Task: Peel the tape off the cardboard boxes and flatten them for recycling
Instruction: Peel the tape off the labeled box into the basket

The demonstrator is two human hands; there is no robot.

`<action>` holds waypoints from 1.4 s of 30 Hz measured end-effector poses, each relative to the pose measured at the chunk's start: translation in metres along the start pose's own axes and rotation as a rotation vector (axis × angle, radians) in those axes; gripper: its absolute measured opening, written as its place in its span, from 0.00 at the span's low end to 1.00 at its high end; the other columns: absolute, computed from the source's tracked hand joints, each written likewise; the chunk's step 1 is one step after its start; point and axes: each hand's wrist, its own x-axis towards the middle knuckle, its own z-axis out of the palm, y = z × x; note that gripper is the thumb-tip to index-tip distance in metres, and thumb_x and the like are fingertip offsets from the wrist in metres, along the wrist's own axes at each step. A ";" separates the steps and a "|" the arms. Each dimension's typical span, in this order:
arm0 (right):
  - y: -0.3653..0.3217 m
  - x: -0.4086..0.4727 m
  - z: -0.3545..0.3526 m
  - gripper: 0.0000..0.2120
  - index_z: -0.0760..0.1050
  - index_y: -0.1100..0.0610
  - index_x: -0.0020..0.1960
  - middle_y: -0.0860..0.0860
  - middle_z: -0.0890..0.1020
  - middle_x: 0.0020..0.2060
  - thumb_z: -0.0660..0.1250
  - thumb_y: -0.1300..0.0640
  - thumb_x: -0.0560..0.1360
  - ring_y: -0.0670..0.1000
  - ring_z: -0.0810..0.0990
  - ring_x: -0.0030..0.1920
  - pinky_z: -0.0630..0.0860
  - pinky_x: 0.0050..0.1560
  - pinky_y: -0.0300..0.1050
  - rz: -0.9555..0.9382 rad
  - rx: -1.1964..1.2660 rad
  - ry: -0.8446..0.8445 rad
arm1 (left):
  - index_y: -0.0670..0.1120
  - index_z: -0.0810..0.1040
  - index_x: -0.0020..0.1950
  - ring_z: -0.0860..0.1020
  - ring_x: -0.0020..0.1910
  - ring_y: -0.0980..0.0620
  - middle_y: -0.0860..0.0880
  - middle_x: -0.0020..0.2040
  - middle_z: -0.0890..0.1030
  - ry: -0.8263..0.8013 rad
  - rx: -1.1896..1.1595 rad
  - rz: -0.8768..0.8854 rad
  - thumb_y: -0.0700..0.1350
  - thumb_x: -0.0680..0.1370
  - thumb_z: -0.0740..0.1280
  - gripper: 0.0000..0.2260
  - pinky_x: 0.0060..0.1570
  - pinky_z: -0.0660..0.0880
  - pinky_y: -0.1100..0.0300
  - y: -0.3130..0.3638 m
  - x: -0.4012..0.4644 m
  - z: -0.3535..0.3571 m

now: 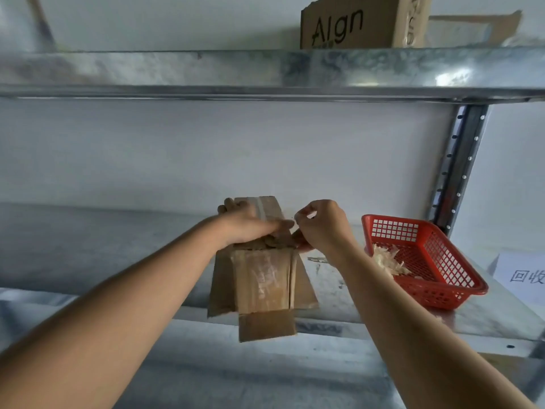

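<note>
A small brown cardboard box (262, 284) stands on the metal shelf (118, 249), its front flaps hanging over the shelf's edge. Clear tape (261, 209) runs along its top, and whitish tape remains cover its front face. My left hand (250, 224) lies over the top of the box and grips it, fingers curled over the far edge and thumb side at the front. My right hand (320, 224) is at the box's upper right corner, with finger and thumb pinching a bit of tape there. What exactly it pinches is small and partly hidden.
A red plastic basket (427, 261) holding crumpled tape scraps (386, 261) sits on the shelf to the right. A white paper label (522, 276) lies at the far right. An upper shelf (265, 72) carries another printed cardboard box (362, 22). A perforated steel upright (457, 166) stands behind the basket.
</note>
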 end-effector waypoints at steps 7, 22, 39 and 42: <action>-0.002 -0.012 0.029 0.08 0.70 0.63 0.59 0.60 0.86 0.33 0.56 0.60 0.85 0.61 0.86 0.31 0.85 0.37 0.58 0.183 0.465 -0.072 | 0.47 0.77 0.53 0.82 0.48 0.50 0.49 0.49 0.83 -0.042 0.020 0.070 0.68 0.59 0.82 0.34 0.52 0.81 0.50 -0.010 -0.021 -0.033; -0.007 -0.006 0.000 0.03 0.70 0.52 0.54 0.56 0.73 0.60 0.58 0.57 0.86 0.48 0.78 0.60 0.83 0.59 0.53 -0.035 0.888 0.260 | 0.68 0.60 0.80 0.72 0.59 0.53 0.52 0.78 0.63 -0.045 0.122 0.210 0.52 0.83 0.63 0.27 0.49 0.71 0.60 -0.057 -0.008 -0.034; 0.018 0.006 -0.016 0.06 0.87 0.51 0.50 0.43 0.82 0.50 0.77 0.59 0.75 0.42 0.82 0.36 0.73 0.41 0.28 -0.449 -0.227 0.096 | 0.59 0.74 0.65 0.78 0.38 0.56 0.57 0.51 0.80 0.080 0.046 0.326 0.59 0.85 0.57 0.12 0.38 0.74 0.57 -0.053 0.007 -0.008; 0.015 0.013 -0.011 0.11 0.84 0.51 0.58 0.47 0.80 0.57 0.76 0.57 0.76 0.44 0.80 0.43 0.74 0.46 0.36 -0.485 -0.431 0.012 | 0.61 0.74 0.67 0.82 0.47 0.53 0.57 0.58 0.80 0.052 0.031 0.328 0.60 0.84 0.58 0.14 0.52 0.80 0.50 -0.057 0.015 -0.007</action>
